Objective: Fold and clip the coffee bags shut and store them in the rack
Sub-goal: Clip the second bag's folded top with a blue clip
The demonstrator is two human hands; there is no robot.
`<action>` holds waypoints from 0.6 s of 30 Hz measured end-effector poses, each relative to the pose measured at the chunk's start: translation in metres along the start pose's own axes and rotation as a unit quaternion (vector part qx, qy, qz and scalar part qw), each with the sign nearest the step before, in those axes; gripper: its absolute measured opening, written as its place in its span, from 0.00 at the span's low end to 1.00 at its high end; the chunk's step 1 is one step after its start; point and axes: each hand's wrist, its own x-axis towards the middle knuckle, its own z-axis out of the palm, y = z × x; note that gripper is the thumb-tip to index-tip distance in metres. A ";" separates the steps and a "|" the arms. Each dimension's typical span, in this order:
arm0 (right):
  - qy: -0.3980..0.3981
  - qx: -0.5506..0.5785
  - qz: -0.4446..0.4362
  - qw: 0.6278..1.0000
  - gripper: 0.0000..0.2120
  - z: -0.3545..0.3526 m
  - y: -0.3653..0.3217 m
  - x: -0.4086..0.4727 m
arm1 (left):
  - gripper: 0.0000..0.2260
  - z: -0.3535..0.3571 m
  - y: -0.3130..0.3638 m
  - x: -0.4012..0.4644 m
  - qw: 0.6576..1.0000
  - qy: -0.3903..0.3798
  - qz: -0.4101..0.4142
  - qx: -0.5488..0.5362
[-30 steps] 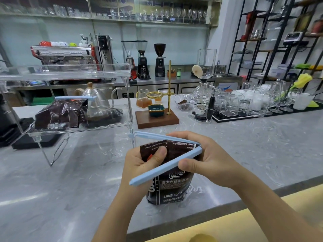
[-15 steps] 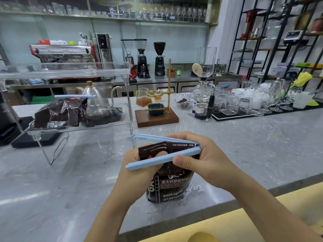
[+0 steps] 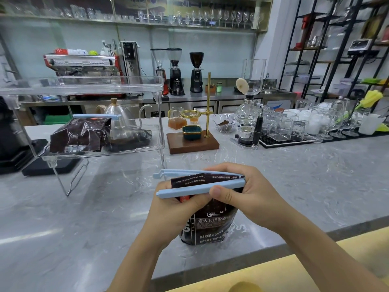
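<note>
Your left hand [image 3: 168, 209]: fingers wrapped round the coffee bag [image 3: 207, 225], which stands upright on the grey counter [image 3: 294, 186] near its front edge.
Your right hand [image 3: 248, 194]: thumb and fingers pinching the blue clip [image 3: 189, 189], its two arms straddling the folded top, hinge by your palm, left ends apart.
Rack [image 3: 88, 123]: clear, far left; one clipped bag [image 3: 80, 135] lies on its lower shelf.

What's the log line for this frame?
step: clipping | both hands on bag | clip not yet shut | rack: one clipped bag
</note>
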 end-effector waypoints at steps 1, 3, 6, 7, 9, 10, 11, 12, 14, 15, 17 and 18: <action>0.004 0.003 0.000 1.000 0.15 0.001 0.000 0.000 | 0.09 0.000 0.000 0.000 1.000 0.001 0.003 0.000; 0.010 0.012 -0.001 1.000 0.15 0.002 0.000 -0.001 | 0.10 -0.001 0.000 -0.001 1.000 -0.004 0.001 -0.002; 0.015 0.028 0.001 0.999 0.14 0.003 0.002 -0.001 | 0.10 -0.007 -0.002 0.000 1.000 -0.019 -0.007 -0.007; 0.021 0.030 0.004 0.999 0.13 0.003 0.003 -0.001 | 0.10 -0.008 -0.003 0.001 1.000 -0.019 -0.011 -0.015; 0.032 0.032 0.010 0.999 0.12 0.003 0.003 -0.001 | 0.18 -0.010 -0.004 0.000 0.999 -0.001 -0.026 -0.028; 0.035 0.031 0.011 0.999 0.11 0.003 0.002 -0.001 | 0.23 -0.010 -0.003 0.000 0.999 0.005 -0.032 -0.036; 0.037 0.028 0.010 0.999 0.11 0.003 0.002 -0.001 | 0.25 -0.009 -0.004 0.000 0.999 0.011 -0.031 -0.042; 0.039 0.021 0.008 0.999 0.11 0.004 0.002 0.000 | 0.25 -0.008 -0.003 -0.001 0.998 0.013 -0.027 -0.047; 0.047 0.009 0.003 0.999 0.11 0.005 0.002 0.001 | 0.22 -0.006 0.000 -0.001 0.998 0.011 -0.019 -0.055; 0.052 0.007 -0.002 0.999 0.11 0.005 0.002 0.001 | 0.23 -0.005 0.000 0.000 0.998 0.013 -0.017 -0.059; 0.057 0.010 -0.010 0.998 0.11 0.006 0.001 0.002 | 0.25 -0.006 -0.003 0.001 0.998 0.020 -0.017 -0.064; 0.061 0.015 -0.011 0.998 0.10 0.007 0.000 0.002 | 0.24 -0.006 -0.002 0.000 0.997 0.020 -0.018 -0.069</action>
